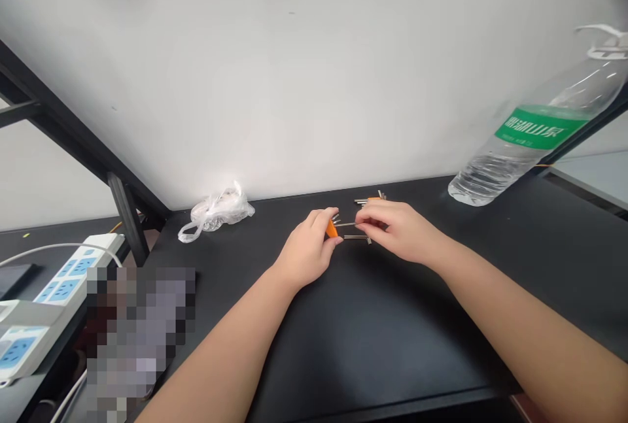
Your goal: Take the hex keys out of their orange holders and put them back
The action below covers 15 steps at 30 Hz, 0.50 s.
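My left hand (310, 243) is closed around an orange hex key holder (331, 229), with several metal keys sticking out of it. A bent key (358, 237) juts to the right from the lower side of the holder. The fingertips of my right hand (400, 230) pinch the end of a thin hex key (347, 223) that reaches toward the holder. Whether this key is seated in the holder is hard to see. Just behind my right hand, more hex keys (371, 199) with an orange part lie on the black table, partly hidden by the fingers.
A crumpled clear plastic bag (220, 208) lies by the wall at the left. A large water bottle (532, 132) with a green label stands at the back right. White power strips (73, 279) and a blurred-out item (152, 325) are at the left edge of the black table (383, 338).
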### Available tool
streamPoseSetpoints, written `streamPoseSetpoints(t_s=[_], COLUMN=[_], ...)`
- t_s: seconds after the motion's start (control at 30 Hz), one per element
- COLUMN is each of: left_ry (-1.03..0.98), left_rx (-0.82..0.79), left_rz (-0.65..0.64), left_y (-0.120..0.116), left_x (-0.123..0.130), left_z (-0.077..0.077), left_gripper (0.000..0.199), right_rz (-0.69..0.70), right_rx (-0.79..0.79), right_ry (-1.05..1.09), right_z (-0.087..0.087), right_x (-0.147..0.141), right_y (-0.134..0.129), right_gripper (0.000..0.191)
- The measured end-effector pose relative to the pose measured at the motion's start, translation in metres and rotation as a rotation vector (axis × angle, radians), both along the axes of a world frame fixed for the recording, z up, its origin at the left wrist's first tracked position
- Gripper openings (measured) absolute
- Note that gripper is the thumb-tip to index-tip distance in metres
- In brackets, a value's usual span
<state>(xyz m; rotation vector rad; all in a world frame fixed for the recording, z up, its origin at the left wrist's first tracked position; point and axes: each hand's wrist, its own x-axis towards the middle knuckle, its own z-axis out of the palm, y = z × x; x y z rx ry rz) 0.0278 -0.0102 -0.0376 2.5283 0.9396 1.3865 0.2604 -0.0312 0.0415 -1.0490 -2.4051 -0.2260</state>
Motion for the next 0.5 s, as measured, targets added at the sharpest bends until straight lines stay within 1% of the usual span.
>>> streamPoseSetpoints(t_s=[0.2,0.3,0.4,0.5], left_ry=[0.119,0.15,0.125,0.117], left_rx=[0.075,0.093,0.091,0.077], left_rz=[0.02,0.032,0.037,-0.003], left_y=[0.0,0.0,-0.001,-0.002], left_x=[0.0,0.002,0.003,0.003], left_z=[0.001,0.001,0.001,0.003], left_gripper=[0.051,0.051,0.05,0.048], right_rz=[0.051,0.054,0.081,0.116], right_rx=[0.093,0.11,0.072,-0.003], right_ry=[-0.131,-0.134,-0.092,-0.058], right_z=[-0.001,-0.004,-0.008,-0.011], right_x=[-0.004,-0.008,-0.011,-0.015], right_y=[-0.006,-0.007,-0.003,-0.001], right_gripper=[0.025,0.027,0.027,0.024])
